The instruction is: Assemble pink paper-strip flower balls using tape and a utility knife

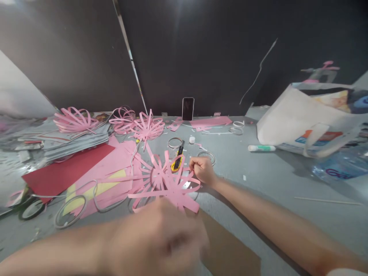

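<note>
A pink paper-strip flower (157,178) with looped and loose strips lies in the middle of the grey table. My right hand (203,168) is closed at its right side, with the end of a pink paper strip (187,177) running into the fingers. Close to the camera, my left hand (161,237) is blurred, its fingers curled together. It covers the near edge of the flower, and what it holds, if anything, is hidden. Behind the flower, a yellow and black utility knife (178,159) lies beside my right hand. Brown cardboard (227,241) lies under the left hand.
More pink strip flowers (148,126) and stacked papers (77,142) stand at left, with red paper (69,172) and wire coils (70,211). A phone (188,109) leans on the dark wall. At right are a glue stick (261,148), a white bag (283,119) and a plastic bottle (342,165).
</note>
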The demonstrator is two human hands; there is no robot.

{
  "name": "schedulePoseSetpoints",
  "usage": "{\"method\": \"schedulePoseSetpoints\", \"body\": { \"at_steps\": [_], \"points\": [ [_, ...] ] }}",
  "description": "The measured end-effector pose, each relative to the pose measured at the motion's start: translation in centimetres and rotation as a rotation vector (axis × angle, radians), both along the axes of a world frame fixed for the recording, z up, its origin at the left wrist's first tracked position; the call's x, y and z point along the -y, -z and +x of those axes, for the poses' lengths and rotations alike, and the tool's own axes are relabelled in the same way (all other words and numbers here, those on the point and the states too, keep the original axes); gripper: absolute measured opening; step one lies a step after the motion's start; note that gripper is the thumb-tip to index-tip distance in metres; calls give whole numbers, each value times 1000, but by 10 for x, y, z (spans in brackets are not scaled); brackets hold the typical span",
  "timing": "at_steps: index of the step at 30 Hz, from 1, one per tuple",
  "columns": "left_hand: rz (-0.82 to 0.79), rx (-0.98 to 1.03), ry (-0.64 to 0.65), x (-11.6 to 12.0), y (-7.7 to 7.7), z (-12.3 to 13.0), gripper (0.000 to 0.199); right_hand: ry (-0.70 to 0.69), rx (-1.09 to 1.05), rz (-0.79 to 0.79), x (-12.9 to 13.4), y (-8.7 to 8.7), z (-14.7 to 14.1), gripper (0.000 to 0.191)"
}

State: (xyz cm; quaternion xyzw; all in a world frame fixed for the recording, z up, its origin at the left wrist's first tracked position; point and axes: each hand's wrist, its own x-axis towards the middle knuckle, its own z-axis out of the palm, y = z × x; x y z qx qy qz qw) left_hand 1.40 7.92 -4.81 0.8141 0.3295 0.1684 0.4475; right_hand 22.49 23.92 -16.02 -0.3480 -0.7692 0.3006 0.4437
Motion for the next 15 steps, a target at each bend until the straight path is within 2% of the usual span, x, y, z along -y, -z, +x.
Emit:
{"method": "schedulePoseSetpoints", "body": {
  "at_steps": [2, 3, 4, 5, 7, 9, 12, 15],
  "points": [
    [193, -128, -406, -40, -27, -18, 44, 1, 0, -2, 0, 0, 0, 20],
    [272, -203, -580, -64, -33, -28, 44, 4, -2, -2, 0, 0, 0, 20],
    [336, -276, -718, -88, -34, -37, 42, 9, -9, 0, 0, 1, 0, 20],
    [382, -331, -785, -111, -29, -47, 40, 17, -18, -2, -1, 1, 0, 20],
    [433, -421, -842, -149, -7, -66, 34, 44, -41, -15, -2, 1, -1, 20],
    [379, -486, -873, -173, 25, -81, 31, 77, -65, -35, -4, 0, -1, 20],
    [371, -601, -854, -187, 69, -93, 41, 110, -87, -49, -6, 0, -1, 22],
    [479, -725, -826, -191, 97, -98, 40, 117, -95, -53, -7, 0, -1, 22]
  ]
}}
